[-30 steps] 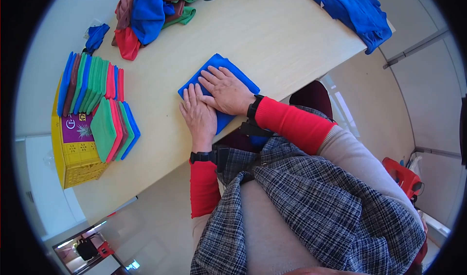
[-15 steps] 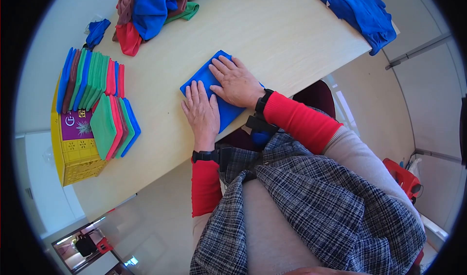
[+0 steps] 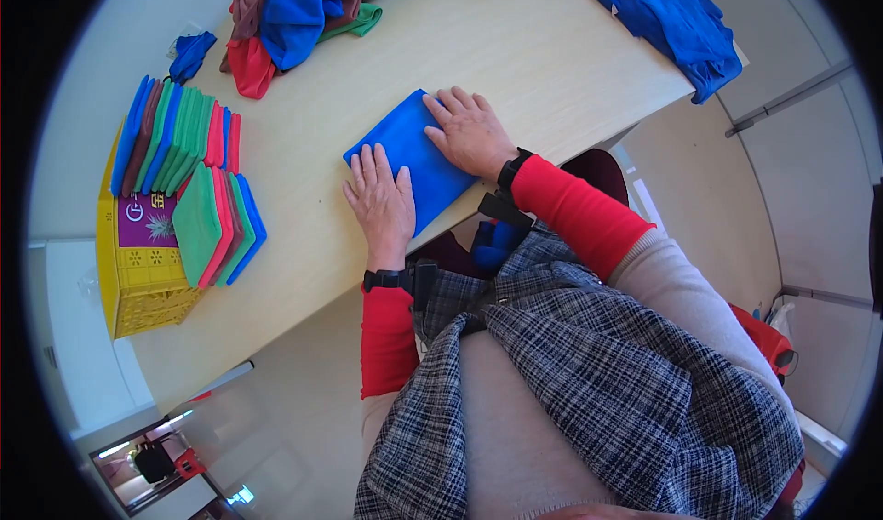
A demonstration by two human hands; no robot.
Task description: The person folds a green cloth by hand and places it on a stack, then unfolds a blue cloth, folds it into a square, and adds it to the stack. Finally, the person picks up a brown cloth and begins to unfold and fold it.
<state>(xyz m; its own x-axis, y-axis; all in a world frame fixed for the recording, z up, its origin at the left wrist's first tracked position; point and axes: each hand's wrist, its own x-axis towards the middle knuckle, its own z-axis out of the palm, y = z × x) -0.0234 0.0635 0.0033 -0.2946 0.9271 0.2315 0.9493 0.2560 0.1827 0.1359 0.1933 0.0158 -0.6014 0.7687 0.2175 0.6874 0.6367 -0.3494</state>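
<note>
Nearest the camera: a person's torso in a grey-and-black plaid garment (image 3: pixel 598 400), woven, with a fine check. Red knit sleeves (image 3: pixel 570 217) end in black wristbands (image 3: pixel 382 278). Below and to the left is a pale, smooth floor (image 3: pixel 303 410). A dark maroon chair seat (image 3: pixel 598 172) shows just past the table edge.

Surface: a light wood-grain table (image 3: pixel 543 69), matte, with a straight near edge running diagonally across the view.

Left hand (image 3: pixel 382 205): flat, palm down, fingers straight and slightly spread. It grips nothing. The fingers lie on the near-left edge of the folded blue cloth (image 3: pixel 409 157); the heel of the hand rests on bare tabletop.

Right hand (image 3: pixel 474 136): also flat and fully extended, pressing on the cloth's far-right corner and grasping nothing.

The cloth is a neat rectangle of soft, microfibre-like fabric, saturated blue. It lies flat at the near edge of the table, between the two hands.

Further left: a yellow latticed plastic crate (image 3: pixel 147 285) with a purple label. Folded cloths (image 3: pixel 179 138) stand in it on edge in two rows: blue, brown, green, red. The nearer row (image 3: pixel 213 228) leans outward.

Far side: a loose, crumpled pile of cloths (image 3: pixel 285 10) in maroon, blue, red and green. A small blue cloth (image 3: pixel 191 53) lies beside it at the table's edge. A heap of blue fabric (image 3: pixel 676 19) drapes over the far right corner.
</note>
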